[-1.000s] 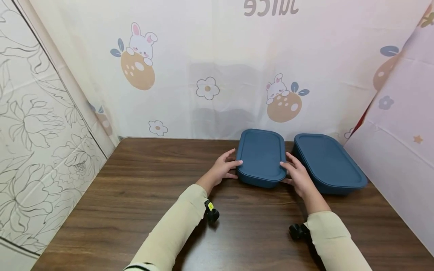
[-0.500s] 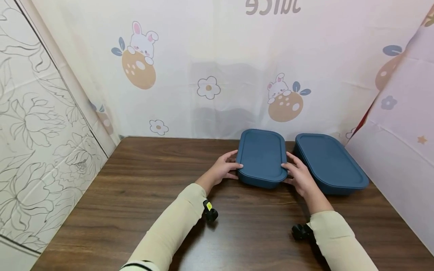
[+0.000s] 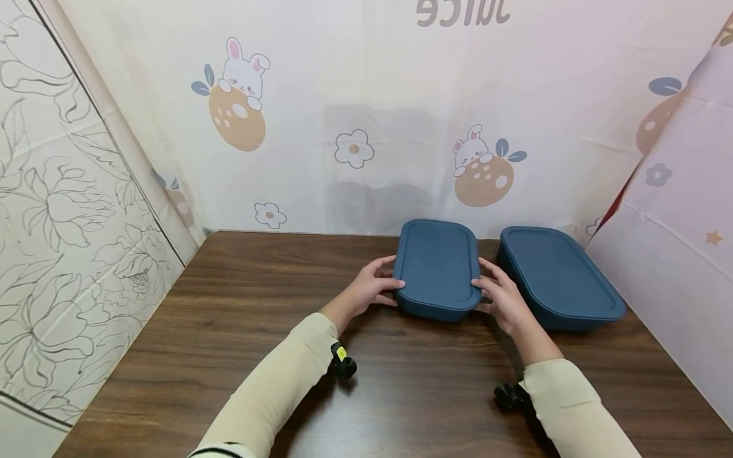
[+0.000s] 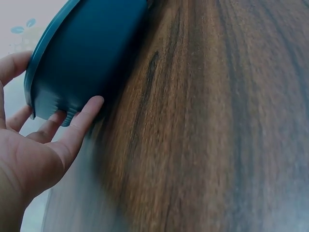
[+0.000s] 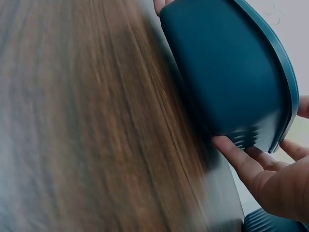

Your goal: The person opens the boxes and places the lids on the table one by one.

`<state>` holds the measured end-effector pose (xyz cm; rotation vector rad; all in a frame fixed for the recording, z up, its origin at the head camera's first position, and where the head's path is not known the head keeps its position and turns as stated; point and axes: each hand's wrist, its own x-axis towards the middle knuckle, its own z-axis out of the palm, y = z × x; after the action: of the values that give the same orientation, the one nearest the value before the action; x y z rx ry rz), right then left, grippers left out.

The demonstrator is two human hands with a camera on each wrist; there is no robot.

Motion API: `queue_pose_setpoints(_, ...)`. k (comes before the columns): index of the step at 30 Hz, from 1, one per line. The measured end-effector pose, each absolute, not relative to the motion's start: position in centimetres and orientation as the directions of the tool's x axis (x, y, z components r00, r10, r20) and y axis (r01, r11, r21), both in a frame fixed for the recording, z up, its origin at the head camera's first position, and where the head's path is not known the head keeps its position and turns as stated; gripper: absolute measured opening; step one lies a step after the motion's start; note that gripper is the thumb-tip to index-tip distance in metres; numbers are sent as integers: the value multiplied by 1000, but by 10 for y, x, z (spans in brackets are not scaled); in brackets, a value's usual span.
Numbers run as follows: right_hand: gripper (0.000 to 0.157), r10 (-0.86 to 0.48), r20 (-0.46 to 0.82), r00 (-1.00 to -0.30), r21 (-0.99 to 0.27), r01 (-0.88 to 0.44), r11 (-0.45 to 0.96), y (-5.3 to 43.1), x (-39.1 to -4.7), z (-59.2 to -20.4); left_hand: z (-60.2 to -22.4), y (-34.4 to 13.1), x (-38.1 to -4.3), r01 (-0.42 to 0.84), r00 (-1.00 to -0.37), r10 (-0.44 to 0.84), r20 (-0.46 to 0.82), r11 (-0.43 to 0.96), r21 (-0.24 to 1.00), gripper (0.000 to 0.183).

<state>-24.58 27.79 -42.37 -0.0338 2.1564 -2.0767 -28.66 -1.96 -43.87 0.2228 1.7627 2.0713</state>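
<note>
A dark blue lidded food container (image 3: 438, 264) is between my two hands near the back of the wooden table. My left hand (image 3: 366, 290) grips its left side, the thumb on the lid's edge and the other fingers along the wall. On the opposite side my right hand (image 3: 502, 296) holds it the same way, thumb on the lid rim. In the left wrist view, fingers touch the ribbed end of the container (image 4: 87, 58); the right wrist view shows fingertips at the lower wall of the container (image 5: 222, 63). Whether its base touches the table, I cannot tell.
A larger dark blue lidded container (image 3: 564, 273) stands close to the right of my right hand. Behind the brown wooden table (image 3: 401, 388) hangs a printed curtain (image 3: 298, 172). A flower-patterned panel (image 3: 74, 254) lies along the left, and another curtain (image 3: 681, 254) along the right.
The smaller container has shifted slightly left and a little toward me, with both hands still gripping it. The larger container stays in place; the view has turned slightly.
</note>
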Motion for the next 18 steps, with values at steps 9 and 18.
queue_pose_setpoints(9, 69, -94, -52, -994, -998, 54, -17, 268, -236, -420, -437, -31, -282, -181, -906, 411, -98, -167, 969, 65)
queue_pose_setpoints(18, 67, -88, -64, -994, -998, 65, -7, 261, -231, -419, -437, -42, -272, -180, -899, 430, -82, -194, 964, 65)
